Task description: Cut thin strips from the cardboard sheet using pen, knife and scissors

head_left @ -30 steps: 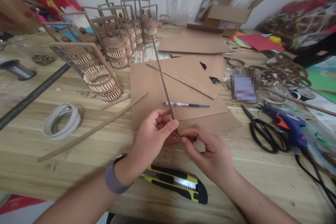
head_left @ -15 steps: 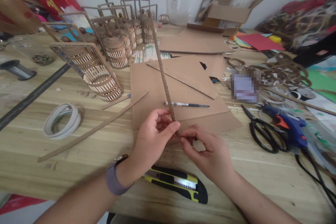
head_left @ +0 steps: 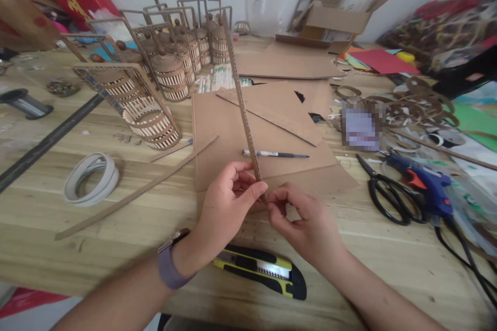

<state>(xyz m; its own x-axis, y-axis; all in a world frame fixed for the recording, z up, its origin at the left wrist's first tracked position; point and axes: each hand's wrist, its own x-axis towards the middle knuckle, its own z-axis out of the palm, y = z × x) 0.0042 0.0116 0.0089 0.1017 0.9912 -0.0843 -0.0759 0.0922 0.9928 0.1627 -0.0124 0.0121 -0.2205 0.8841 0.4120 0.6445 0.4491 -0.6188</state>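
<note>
A long, narrow cardboard strip (head_left: pixel 241 101) slants up and away from my hands, its corrugated edge showing. My left hand (head_left: pixel 233 199) is closed around its near end, thumb on top. Thumb and forefinger of my right hand (head_left: pixel 305 217) pinch at the very tip of the strip, close against the left thumb. Beneath the strip lie cardboard sheets (head_left: pixel 217 129) with a pen (head_left: pixel 276 154) and another cardboard strip (head_left: pixel 272 119) on them. A yellow and black utility knife (head_left: pixel 264 269) rests on the table just below my hands.
Several lantern-like baskets (head_left: pixel 171 75) with frames stand at the back left. White tape rings (head_left: pixel 91 178) and a loose cardboard strip (head_left: pixel 135 191) lie to the left. Black scissors (head_left: pixel 392 196) and a blue glue gun (head_left: pixel 425 181) with its cord are at the right, near curled brown strips (head_left: pixel 415 103).
Almost nothing differs. Both hands keep their hold at the strip's near end, and the whole view has shifted very slightly.
</note>
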